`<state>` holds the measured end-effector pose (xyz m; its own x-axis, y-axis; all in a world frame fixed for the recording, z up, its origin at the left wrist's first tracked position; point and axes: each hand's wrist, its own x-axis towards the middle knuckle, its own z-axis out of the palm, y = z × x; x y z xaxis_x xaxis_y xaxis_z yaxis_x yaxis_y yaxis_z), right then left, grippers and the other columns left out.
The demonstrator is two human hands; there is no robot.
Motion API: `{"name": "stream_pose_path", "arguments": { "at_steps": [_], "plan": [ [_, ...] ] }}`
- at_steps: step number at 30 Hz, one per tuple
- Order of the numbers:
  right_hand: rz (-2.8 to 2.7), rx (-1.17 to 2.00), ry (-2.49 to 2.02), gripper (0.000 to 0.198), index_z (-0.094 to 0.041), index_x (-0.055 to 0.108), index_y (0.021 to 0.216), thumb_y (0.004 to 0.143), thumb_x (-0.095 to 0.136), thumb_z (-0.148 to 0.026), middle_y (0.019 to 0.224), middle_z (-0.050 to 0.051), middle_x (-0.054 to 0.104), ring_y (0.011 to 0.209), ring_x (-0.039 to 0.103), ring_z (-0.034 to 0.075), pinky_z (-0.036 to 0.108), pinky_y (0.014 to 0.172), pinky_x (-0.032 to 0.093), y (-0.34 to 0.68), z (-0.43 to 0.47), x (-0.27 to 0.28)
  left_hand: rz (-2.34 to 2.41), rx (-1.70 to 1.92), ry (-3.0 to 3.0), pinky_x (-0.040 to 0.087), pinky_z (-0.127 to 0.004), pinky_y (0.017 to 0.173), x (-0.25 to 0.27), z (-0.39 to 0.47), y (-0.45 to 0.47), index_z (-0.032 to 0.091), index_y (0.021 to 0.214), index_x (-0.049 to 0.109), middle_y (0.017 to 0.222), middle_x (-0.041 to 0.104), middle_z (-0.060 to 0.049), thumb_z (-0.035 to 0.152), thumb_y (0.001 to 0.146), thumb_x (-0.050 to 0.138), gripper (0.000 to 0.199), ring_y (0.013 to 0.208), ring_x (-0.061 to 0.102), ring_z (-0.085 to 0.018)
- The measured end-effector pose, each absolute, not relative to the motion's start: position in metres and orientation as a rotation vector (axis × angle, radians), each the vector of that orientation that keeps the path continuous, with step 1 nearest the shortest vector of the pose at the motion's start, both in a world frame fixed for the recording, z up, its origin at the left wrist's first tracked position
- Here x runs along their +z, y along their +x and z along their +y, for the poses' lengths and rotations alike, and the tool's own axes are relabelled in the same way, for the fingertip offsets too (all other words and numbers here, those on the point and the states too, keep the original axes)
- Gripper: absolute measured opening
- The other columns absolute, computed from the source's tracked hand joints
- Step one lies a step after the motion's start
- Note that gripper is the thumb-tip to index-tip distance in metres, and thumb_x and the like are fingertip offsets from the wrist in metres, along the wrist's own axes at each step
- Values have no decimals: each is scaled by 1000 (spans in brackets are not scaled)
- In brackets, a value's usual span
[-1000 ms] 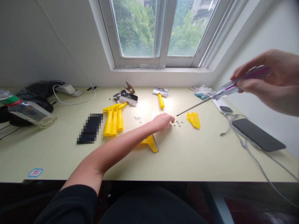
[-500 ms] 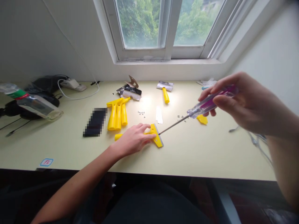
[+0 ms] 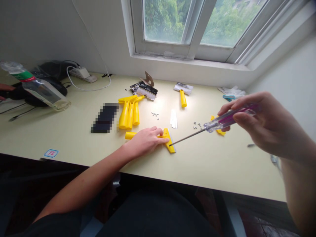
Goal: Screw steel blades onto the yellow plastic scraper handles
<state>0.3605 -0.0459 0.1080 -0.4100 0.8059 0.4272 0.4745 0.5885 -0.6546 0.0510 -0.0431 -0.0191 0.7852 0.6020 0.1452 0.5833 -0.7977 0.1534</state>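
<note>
My left hand (image 3: 146, 141) is closed around the neck of a yellow scraper (image 3: 167, 136), pressing it flat on the desk. A blade edge shows along the right side of its head. My right hand (image 3: 261, 121) grips a screwdriver (image 3: 222, 120) by its clear and purple handle. Its tip reaches the lower part of the scraper head, where a screw would be too small to make out. Thin white blades (image 3: 173, 119) lie just beyond the head. Small nuts (image 3: 155, 114) are to their left, and screws (image 3: 197, 125) sit near the screwdriver shaft.
Several yellow scraper handles (image 3: 129, 113) lie beside a blurred dark rectangle (image 3: 105, 118). Card packaging (image 3: 147, 91) and another yellow handle (image 3: 183, 98) are farther back. A tilted bottle (image 3: 41, 87) stands at the left; part of another person's hand (image 3: 5, 90) shows behind it.
The screwdriver tip has shifted from the middle of the scraper head's blade edge to its lower part. The camera view has turned and tilted. Both hands keep their holds.
</note>
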Motion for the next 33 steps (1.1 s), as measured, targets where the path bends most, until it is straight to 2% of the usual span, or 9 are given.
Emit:
{"name": "stream_pose_path", "arguments": {
  "at_steps": [5,9,28,33],
  "plan": [
    [-2009,402,-1213,26,-25,53,97,86,67,-43,79,4,71,66,73,22,32,52,63,360,-43,108,974,272,2887,49,-30,81,-19,-44,51,31,126,64,107,61,-7,19,100,44,35,99,57,-19],
    [-1958,453,-1255,28,-25,52,94,86,66,-48,73,5,71,63,73,23,30,47,61,358,-43,109,982,271,2894,49,-31,81,-20,-45,51,30,127,63,109,61,-7,19,100,43,35,99,56,-19],
    [-1839,537,-1191,24,-23,54,97,86,70,-37,74,3,70,61,72,21,28,48,62,357,-47,103,1006,306,2885,49,-31,81,-23,-46,52,30,126,64,105,61,-8,21,100,44,34,99,56,-20],
    [-1920,479,-1118,22,-23,54,99,85,70,-30,82,4,70,67,73,20,29,57,64,357,-52,105,1000,303,2890,49,-31,81,-24,-45,52,29,126,64,105,61,-8,21,100,44,34,99,56,-20]
  ]
}}
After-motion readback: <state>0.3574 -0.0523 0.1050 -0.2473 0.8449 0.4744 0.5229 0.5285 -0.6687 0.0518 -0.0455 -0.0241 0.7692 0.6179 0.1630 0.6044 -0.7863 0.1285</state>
